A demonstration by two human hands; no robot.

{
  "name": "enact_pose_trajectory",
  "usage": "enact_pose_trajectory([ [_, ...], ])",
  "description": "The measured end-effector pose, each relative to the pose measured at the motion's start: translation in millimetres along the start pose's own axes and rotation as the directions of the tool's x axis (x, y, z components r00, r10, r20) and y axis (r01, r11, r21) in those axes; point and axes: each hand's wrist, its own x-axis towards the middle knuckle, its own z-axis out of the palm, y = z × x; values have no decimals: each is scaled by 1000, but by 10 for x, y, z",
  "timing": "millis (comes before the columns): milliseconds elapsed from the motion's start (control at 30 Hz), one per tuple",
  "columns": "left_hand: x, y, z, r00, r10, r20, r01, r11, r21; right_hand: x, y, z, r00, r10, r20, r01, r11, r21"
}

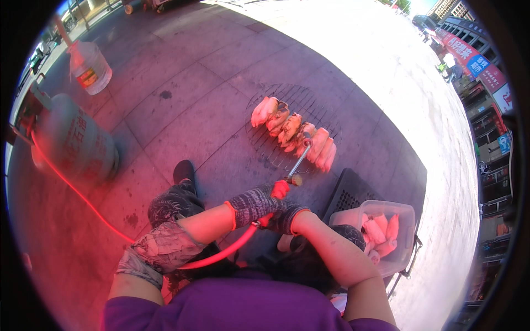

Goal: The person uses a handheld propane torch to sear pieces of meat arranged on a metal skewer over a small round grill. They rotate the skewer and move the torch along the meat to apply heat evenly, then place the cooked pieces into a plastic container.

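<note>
My left hand (254,203), in a dark knit work glove with an orange cuff, wraps the red handle (280,189) of a gas torch. Just behind it, my right hand (285,217), gloved alike, grips the rear of the handle where the orange-red hose (238,248) joins. A brass valve knob (296,180) sits ahead of my hands. The metal torch tube (299,160) reaches forward, and its nozzle (307,140) is over a row of what look like pig trotters (290,127). Some are browned, others pale. They lie on a round wire rack (269,151). No flame is discernible.
A grey gas cylinder (78,134) stands at left with a thin hose (78,194) running from it. Behind it is a clear plastic jug (89,68). At right, a translucent tub (403,240) of pale trotters (381,233) rests by a black perforated surface (352,192).
</note>
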Motion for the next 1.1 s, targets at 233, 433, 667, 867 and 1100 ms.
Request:
enact_pose_trajectory([
  [233, -337, 320, 16, 983, -151, -109, 146, 988, -50, -74, -342, -344, 958, 231, 171, -235, 972, 4],
  [433, -430, 302, -91, 982, -119, -144, 119, 993, -10, -102, 49, -342, 991, 103, -81, -97, 992, 76],
  [667, -526, 292, -155, 958, -232, -168, 217, 971, -104, 114, 893, -608, 875, 479, -67, -476, 877, 60],
  [867, -629, 393, -151, 959, -243, -147, 205, 950, -234, 539, 1754, -614, 744, 636, -205, -639, 767, 60],
  [1100, -602, 515, -283, 945, -307, -111, 233, 872, -430, 1183, 2771, -542, 298, 877, -376, -724, 465, 510],
])
